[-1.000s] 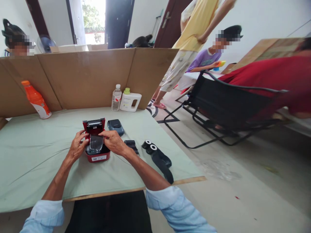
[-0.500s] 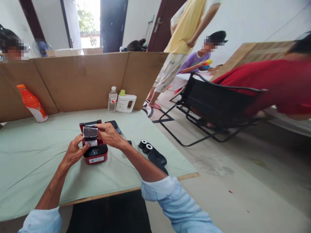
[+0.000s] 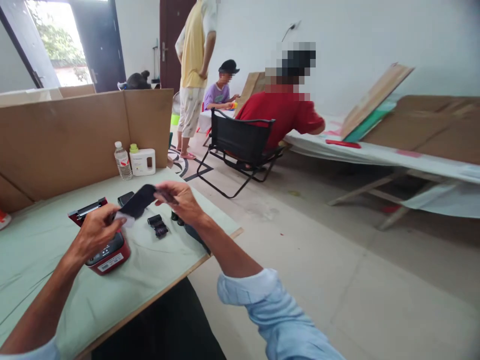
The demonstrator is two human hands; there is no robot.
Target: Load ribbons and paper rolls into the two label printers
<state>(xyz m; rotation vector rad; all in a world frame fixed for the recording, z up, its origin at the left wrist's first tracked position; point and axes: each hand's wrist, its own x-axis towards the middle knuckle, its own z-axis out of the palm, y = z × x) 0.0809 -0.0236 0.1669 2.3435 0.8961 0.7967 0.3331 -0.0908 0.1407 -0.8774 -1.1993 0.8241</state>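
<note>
A dark, flexible strip like printer ribbon (image 3: 137, 201) stretches between my two hands above the table. My left hand (image 3: 96, 226) pinches its lower left end, with a small white piece of paper (image 3: 128, 220) beside the fingertips. The upper right end is gripped by my right hand (image 3: 182, 201), fingers curled around it. Below my left hand stands a red and black machine like a label printer (image 3: 109, 262), its lid (image 3: 90, 209) raised; my hand hides much of its inside. Right of it lies a small black object with ridges (image 3: 158, 226), kind unclear.
A water bottle (image 3: 123, 162) and a white jug (image 3: 143, 162) stand against the cardboard screen (image 3: 75, 137). Black rolls (image 3: 177, 217) lie partly behind my right forearm. A dark flat item (image 3: 125, 198) sits behind the strip. Beyond are a folding chair (image 3: 240, 135) and several people.
My view has swung right. Both hands have lifted away from the printer's opening, and the dark strip is now drawn out between them. The small ridged black object shows more fully on the table.
</note>
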